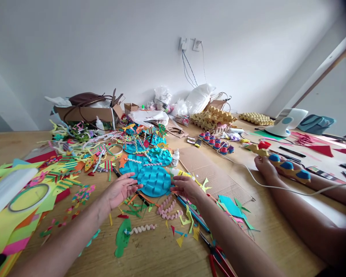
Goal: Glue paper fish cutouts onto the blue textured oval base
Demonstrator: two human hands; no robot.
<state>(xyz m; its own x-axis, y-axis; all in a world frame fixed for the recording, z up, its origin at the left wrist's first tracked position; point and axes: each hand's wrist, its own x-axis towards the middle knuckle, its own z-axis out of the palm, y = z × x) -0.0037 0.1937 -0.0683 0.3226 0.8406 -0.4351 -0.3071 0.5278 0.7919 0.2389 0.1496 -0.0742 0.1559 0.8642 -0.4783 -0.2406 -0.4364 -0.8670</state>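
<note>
A round blue paper disc (154,180) covered with raised curved strips lies on the table between my hands. My left hand (121,190) is at its left edge, palm turned inward and fingers apart. At the right edge, my right hand (187,187) has its fingers stretched toward the disc; whether the fingertips touch it I cannot tell. Neither hand visibly grips anything. Behind the disc are more blue paper pieces (161,156) with twisted strips on them. A small white glue bottle (175,158) stands upright, and a bottle with a yellow label (181,173) lies beside my right hand.
Red-handled pliers (216,259), pink twisted strips (167,207) and a green paper shape (122,238) lie in front. Coloured paper sheets (8,227) are at left, cardboard (210,169) at right. Another person's hand (265,169) holds a painted egg-carton strip (286,166); a white cable (259,182) crosses there.
</note>
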